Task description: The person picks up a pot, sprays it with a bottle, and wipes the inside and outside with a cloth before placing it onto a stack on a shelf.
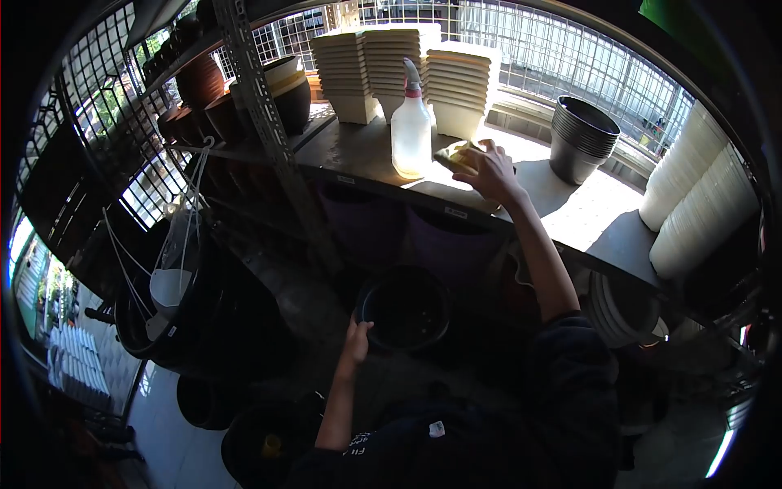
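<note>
My left hand [356, 338] grips the near-left rim of a round black pot [364, 303], its thumb over the edge. Small specks show on the pot's dark inside. On the sunlit shelf [538, 213], my right hand [494, 174] has its fingers closed over a crumpled yellow-green cloth [453, 155]. Just left of the cloth stands a translucent spray bottle [411, 134] with a grey trigger head and a red collar.
Behind the bottle rise stacks of square cream pots [460, 85]. Nested black pots [580, 138] and tall stacks of white pots [705, 196] stand to the right. A metal post [273, 134] crosses the shelf's left side. Hanging white pots [171, 287] are above a large black bin [220, 318].
</note>
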`<state>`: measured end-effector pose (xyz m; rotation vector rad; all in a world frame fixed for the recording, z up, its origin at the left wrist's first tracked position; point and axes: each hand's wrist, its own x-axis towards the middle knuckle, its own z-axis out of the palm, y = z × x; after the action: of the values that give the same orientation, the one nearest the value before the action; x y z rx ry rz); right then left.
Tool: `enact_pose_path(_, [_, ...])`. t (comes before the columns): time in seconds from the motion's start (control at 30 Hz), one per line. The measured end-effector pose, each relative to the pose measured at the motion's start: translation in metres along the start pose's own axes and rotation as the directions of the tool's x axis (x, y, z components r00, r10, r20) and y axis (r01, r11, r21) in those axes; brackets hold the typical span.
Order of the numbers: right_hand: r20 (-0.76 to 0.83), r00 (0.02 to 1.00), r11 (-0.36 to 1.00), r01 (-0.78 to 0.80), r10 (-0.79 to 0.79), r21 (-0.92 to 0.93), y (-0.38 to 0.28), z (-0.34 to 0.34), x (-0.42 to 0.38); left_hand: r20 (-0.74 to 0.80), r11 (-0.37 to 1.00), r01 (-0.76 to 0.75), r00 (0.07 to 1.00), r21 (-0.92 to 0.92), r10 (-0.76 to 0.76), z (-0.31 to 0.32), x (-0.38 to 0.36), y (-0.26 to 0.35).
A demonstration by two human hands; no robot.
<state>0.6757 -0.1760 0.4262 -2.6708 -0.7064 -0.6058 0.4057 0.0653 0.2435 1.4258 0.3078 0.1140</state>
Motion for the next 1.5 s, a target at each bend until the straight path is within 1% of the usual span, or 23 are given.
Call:
enact_pose_path(0.07, [-0.179, 0.98, 0.992, 0.064, -0.083, -0.112, 0.003, 0.015, -0.013, -0.005, 1.0, 0.003, 1.0, -0.012, -0.003, 0.001, -0.004, 0.011])
enact_pose_path(0.1, [-0.253, 0.965, 0.997, 0.07, -0.065, 0.011, -0.005, 0.012, -0.03, 0.001, 1.0, 0.012, 1.0, 0.019, -0.012, -0.003, -0.002, 0.012])
enact_pose_path(0.17, [-0.119, 0.993, 0.944, 0.045, -0.007, 0.325, -0.024, -0.004, -0.076, 0.009, 0.999, 0.025, 1.0, -0.023, -0.025, -0.007, -0.003, 0.021])
enact_pose_path(0.2, [0.025, 0.998, 0.85, -0.056, 0.05, 0.524, -0.041, -0.017, -0.102, 0.018, 0.998, 0.035, 0.999, -0.046, -0.034, -0.008, -0.003, 0.023])
enact_pose_path(0.23, [0.188, 0.98, 0.779, -0.164, 0.06, 0.605, -0.044, -0.014, -0.128, 0.062, 0.998, 0.004, 0.998, -0.059, 0.0, -0.013, 0.002, 0.018])
enact_pose_path(0.3, [0.45, 0.89, 0.839, -0.197, -0.064, 0.508, -0.04, 0.001, -0.18, 0.118, 1.0, 0.01, 0.993, 0.001, -0.011, -0.01, 0.003, 0.03])
enact_pose_path(0.33, [0.489, 0.861, 0.81, -0.186, -0.138, 0.556, -0.045, 0.002, -0.199, 0.152, 0.999, 0.013, 0.988, 0.038, -0.018, -0.008, 0.006, 0.035])
enact_pose_path(0.37, [0.557, 0.821, 0.703, -0.322, -0.127, 0.634, -0.051, 0.003, -0.215, 0.211, 0.998, 0.032, 0.977, 0.048, -0.041, -0.007, 0.013, 0.032])
enact_pose_path(0.4, [0.599, 0.791, 0.523, -0.46, -0.126, 0.717, -0.061, -0.007, -0.227, 0.231, 0.996, 0.041, 0.971, 0.077, -0.058, -0.003, 0.018, 0.033])
enact_pose_path(0.47, [0.506, 0.853, 0.442, -0.409, -0.125, 0.798, -0.061, -0.021, -0.255, 0.28, 0.988, 0.057, 0.955, 0.145, -0.096, 0.01, 0.029, 0.041])
enact_pose_path(0.5, [0.497, 0.866, 0.477, -0.412, -0.062, 0.777, -0.06, -0.027, -0.266, 0.291, 0.988, 0.083, 0.95, 0.127, -0.117, 0.026, 0.019, 0.064])
enact_pose_path(0.6, [0.469, 0.873, 0.601, -0.447, 0.133, 0.662, -0.057, -0.047, -0.288, 0.603, 0.993, -0.111, 0.795, 0.041, 0.063, 0.054, 0.035, 0.075])
enact_pose_path(0.67, [0.433, 0.859, 0.686, -0.49, 0.275, 0.538, -0.056, -0.06, -0.289, 0.64, 0.923, -0.385, 0.71, 0.003, 0.294, 0.077, 0.043, 0.087])
enact_pose_path(0.7, [0.359, 0.888, 0.661, -0.454, 0.287, 0.598, -0.051, -0.066, -0.286, 0.651, 0.857, -0.515, 0.642, -0.026, 0.406, 0.089, 0.047, 0.094])
enact_pose_path(0.73, [0.326, 0.877, 0.458, -0.465, 0.352, 0.757, -0.044, -0.066, -0.283, 0.667, 0.849, -0.528, 0.642, 0.028, 0.378, 0.099, 0.048, 0.105])
enact_pose_path(0.8, [0.154, 0.9, 0.443, -0.343, 0.408, 0.828, -0.027, -0.076, -0.272, 0.687, 0.817, -0.564, 0.64, 0.117, 0.344, 0.124, 0.049, 0.134])
enact_pose_path(0.97, [-0.245, 0.892, 0.74, -0.135, 0.381, 0.659, 0.04, -0.105, -0.21, 0.55, 0.811, -0.565, 0.633, -0.153, 0.545, 0.213, 0.095, 0.171])
enact_pose_path(1.0, [-0.307, 0.88, 0.786, -0.113, 0.363, 0.608, 0.06, -0.113, -0.193, 0.525, 0.74, -0.654, 0.579, -0.156, 0.623, 0.232, 0.107, 0.183])
enact_pose_path(1.07, [-0.414, 0.879, 0.869, 0.001, 0.235, 0.495, 0.107, -0.131, -0.16, 0.488, 0.681, -0.711, 0.538, -0.175, 0.687, 0.274, 0.133, 0.211])
enact_pose_path(1.17, [-0.519, 0.834, 0.874, 0.101, 0.186, 0.476, 0.167, -0.167, -0.112, 0.477, 0.665, -0.702, 0.506, -0.256, 0.718, 0.334, 0.169, 0.257])
enact_pose_path(1.27, [-0.559, 0.802, 0.822, 0.164, 0.21, 0.545, 0.222, -0.19, -0.069, 0.452, 0.661, -0.685, 0.506, -0.307, 0.734, 0.388, 0.2, 0.286])
enact_pose_path(1.4, [-0.501, 0.804, 0.752, 0.105, 0.321, 0.65, 0.268, -0.2, -0.034, 0.427, 0.775, -0.562, 0.649, -0.289, 0.63, 0.432, 0.233, 0.303])
enact_pose_path(1.5, [-0.425, 0.818, 0.736, 0.003, 0.388, 0.678, 0.296, -0.191, -0.02, 0.334, 0.882, -0.423, 0.817, -0.208, 0.47, 0.449, 0.257, 0.299])
